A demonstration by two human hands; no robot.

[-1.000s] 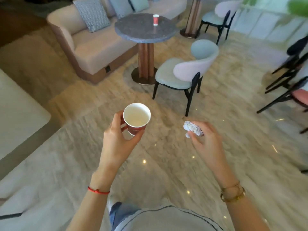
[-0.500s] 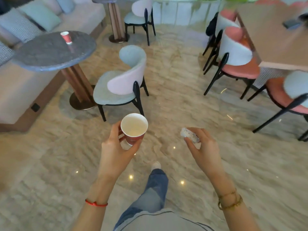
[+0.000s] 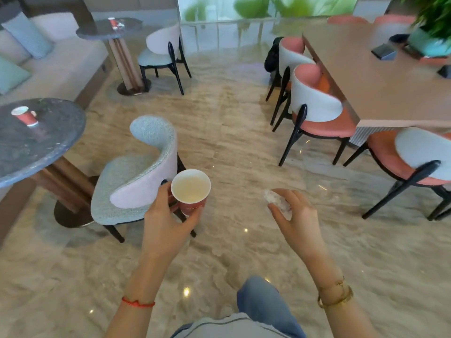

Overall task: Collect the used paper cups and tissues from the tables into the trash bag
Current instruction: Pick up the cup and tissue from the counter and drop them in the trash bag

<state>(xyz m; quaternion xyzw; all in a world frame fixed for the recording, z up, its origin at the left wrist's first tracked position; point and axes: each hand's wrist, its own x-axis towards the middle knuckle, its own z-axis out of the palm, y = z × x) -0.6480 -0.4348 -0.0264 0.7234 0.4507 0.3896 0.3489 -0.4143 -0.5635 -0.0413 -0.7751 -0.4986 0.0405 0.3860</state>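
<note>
Near round table: dark grey speckled stone top on a wooden column, at my far left; one red paper cup with a white rim stands on it.
Far round table: same grey stone type, further back on the left; I see a second small red cup on it, with something pale beside it that is too blurred to name.
Pale blue-and-pink upholstered chair: just beside the near table, its curved back toward me.
Left hand: I see fingers and thumb curled round an empty red paper cup with white inside, held upright over the floor.
Right hand: fingertips pinch a crumpled white tissue wad, well apart from the held cup.
Long tan rectangular table: at my right, with coral-seated chairs along it.
Floor: glossy beige marble.
</note>
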